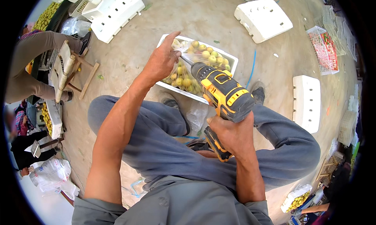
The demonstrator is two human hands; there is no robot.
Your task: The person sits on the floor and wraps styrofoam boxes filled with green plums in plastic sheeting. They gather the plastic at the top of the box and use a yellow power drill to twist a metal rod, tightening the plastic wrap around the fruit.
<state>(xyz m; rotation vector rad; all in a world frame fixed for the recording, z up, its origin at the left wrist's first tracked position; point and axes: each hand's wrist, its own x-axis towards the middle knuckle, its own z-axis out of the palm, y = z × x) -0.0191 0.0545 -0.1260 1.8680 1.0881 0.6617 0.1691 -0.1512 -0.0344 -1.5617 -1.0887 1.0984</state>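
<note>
In the head view my right hand (232,134) grips the handle of a black and yellow cordless drill (224,89). Its long bit (186,59) reaches up and left to the gathered neck of a clear plastic bag (182,48). My left hand (163,59) is at that neck, thumb near the bit's tip and index finger stretched out; whether it pinches the plastic is unclear. Under the film lie round yellow-green fruits (213,59), in a white foam box (233,63) on the floor between my feet. The drill and my left hand hide parts of the box.
White foam pieces lie at the upper left (117,14), upper right (264,20) and right (306,104). A blue strap (252,67) and a crumpled clear bag (197,116) are near my feet. A person stands by a wooden stool (88,78) on the left; other people work farther off.
</note>
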